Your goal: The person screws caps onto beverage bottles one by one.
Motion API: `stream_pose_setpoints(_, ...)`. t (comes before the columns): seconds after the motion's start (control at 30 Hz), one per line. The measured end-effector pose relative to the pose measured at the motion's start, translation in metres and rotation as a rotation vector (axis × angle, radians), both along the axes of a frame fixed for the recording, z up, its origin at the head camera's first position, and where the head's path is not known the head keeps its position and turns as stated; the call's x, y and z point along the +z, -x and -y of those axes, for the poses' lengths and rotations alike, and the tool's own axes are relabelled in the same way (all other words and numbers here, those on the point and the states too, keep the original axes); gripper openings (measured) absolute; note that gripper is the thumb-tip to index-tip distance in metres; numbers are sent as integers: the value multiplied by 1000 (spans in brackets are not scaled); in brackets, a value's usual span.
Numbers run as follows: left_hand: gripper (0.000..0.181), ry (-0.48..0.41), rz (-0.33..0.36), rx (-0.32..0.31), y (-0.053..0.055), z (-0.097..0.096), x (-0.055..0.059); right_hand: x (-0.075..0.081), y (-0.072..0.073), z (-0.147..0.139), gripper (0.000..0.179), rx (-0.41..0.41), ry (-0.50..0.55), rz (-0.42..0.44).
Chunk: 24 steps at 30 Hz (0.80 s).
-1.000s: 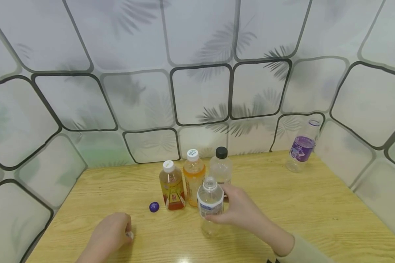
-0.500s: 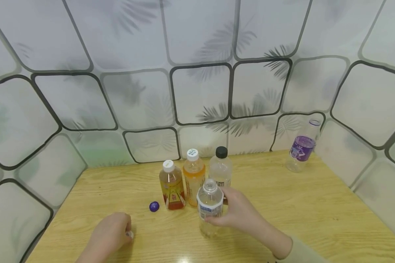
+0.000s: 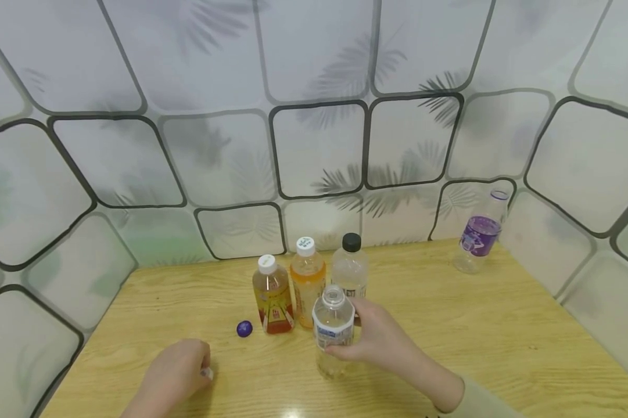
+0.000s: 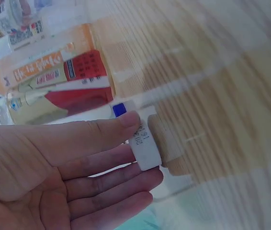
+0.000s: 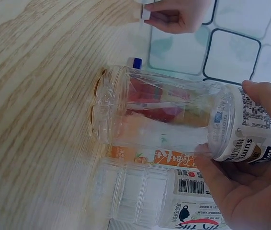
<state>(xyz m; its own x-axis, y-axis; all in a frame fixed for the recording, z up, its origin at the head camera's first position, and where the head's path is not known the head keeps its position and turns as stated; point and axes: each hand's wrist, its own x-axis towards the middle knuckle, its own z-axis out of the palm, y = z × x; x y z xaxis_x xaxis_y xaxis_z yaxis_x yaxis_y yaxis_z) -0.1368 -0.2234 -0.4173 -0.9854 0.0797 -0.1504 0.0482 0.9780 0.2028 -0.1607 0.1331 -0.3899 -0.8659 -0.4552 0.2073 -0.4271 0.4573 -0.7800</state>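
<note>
My right hand (image 3: 379, 334) grips a clear, uncapped plastic bottle (image 5: 159, 110) around its white label. The bottle's open neck (image 3: 334, 295) points up, and its base is down at the table. At the left, my left hand (image 3: 175, 371) pinches a white bottle cap (image 4: 146, 148) between thumb and fingers, close over the table. Between the hands lies a purple-blue cap (image 3: 244, 328). Behind the gripped bottle stand a white-capped bottle of reddish-brown drink (image 3: 273, 299), a white-capped orange-labelled bottle (image 3: 307, 273) and a black-capped clear bottle (image 3: 350, 270), partly hidden.
An uncapped clear bottle with a purple label (image 3: 480, 235) stands far off at the back right corner of the wooden table (image 3: 449, 325). Patterned wall panels (image 3: 319, 151) close in the table at the back and both sides.
The bottle in my right hand has shifted slightly, its neck now a little lower in the head view. My left hand keeps its place with the white cap.
</note>
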Motion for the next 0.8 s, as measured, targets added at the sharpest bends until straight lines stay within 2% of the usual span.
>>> stream_pose_setpoints(0.23,14,30,-60,-59,0,-15,8,1,-1,0,71,-4,-9,-4)
stream_pose_setpoints(0.47,21,38,-91,-105,0,-35,25,4,-2,1,71,-11,-21,11)
stream_pose_setpoints(0.6,21,15,-159,-126,-5,-47,39,3,-2,1,71,-12,-24,8)
stream_pose_setpoints(0.8,24,-22,-302,-200,-11,-66,61,2,-2,1,71,-11,-22,2)
